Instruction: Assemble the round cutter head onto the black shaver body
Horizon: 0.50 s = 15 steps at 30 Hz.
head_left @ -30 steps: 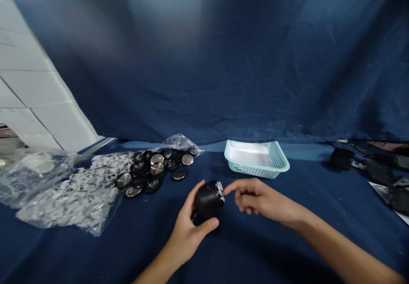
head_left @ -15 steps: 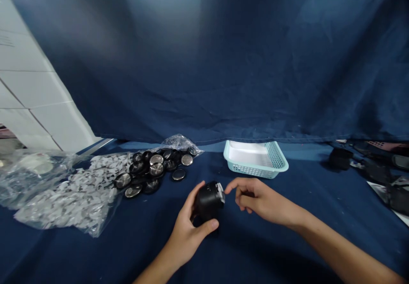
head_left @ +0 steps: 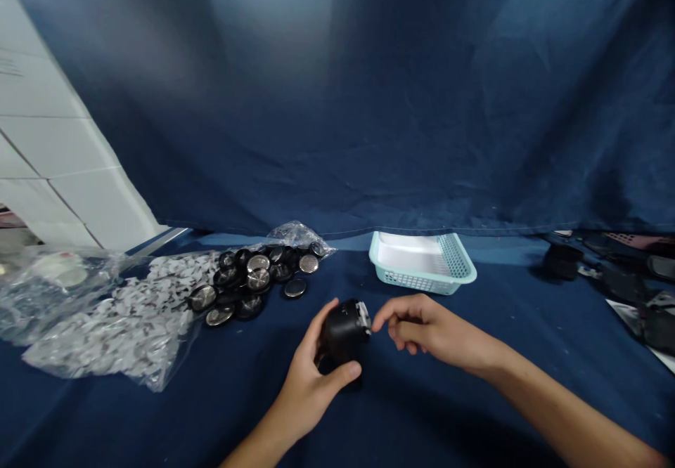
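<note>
A black cylindrical housing with a white toothed end [head_left: 344,331] sits cupped in the left hand [head_left: 311,377], fingers and thumb wrapped round it, over the navy-clothed desk [head_left: 474,412]. The empty, half-curled right hand [head_left: 427,331] stops just beside the white end. Left of them, round black-and-silver mesh discs [head_left: 247,285] heap against a clear plastic bag [head_left: 116,320]; a pale blue plastic basket [head_left: 422,282] sits farther back, with dark parts [head_left: 562,263] off right.
</note>
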{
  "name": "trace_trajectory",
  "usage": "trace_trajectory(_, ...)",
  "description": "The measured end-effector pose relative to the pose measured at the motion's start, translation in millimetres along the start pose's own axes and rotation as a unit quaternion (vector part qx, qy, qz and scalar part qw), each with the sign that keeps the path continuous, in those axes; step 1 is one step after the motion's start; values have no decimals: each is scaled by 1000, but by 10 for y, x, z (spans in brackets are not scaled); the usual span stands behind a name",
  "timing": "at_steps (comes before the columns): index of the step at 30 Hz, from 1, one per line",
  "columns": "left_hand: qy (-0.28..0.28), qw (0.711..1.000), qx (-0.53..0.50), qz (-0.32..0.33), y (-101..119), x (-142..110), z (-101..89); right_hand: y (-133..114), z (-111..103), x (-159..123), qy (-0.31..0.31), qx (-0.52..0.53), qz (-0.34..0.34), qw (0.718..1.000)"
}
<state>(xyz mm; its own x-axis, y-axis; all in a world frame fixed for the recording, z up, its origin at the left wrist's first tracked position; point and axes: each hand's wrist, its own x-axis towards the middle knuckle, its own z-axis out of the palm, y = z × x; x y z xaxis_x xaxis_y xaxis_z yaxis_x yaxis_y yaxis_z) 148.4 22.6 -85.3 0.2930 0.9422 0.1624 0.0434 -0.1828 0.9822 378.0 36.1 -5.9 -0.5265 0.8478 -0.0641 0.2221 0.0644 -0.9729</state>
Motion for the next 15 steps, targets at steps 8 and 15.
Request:
trace_trajectory(8, -2, 1000, 0, -3, 14, -8, 1, 101, 4, -4, 48, -87, -32, 995)
trace_trajectory(15, -3, 1000, 1, -1, 35, -13, 9, 23, 7, -19, 2, -14, -19, 1000)
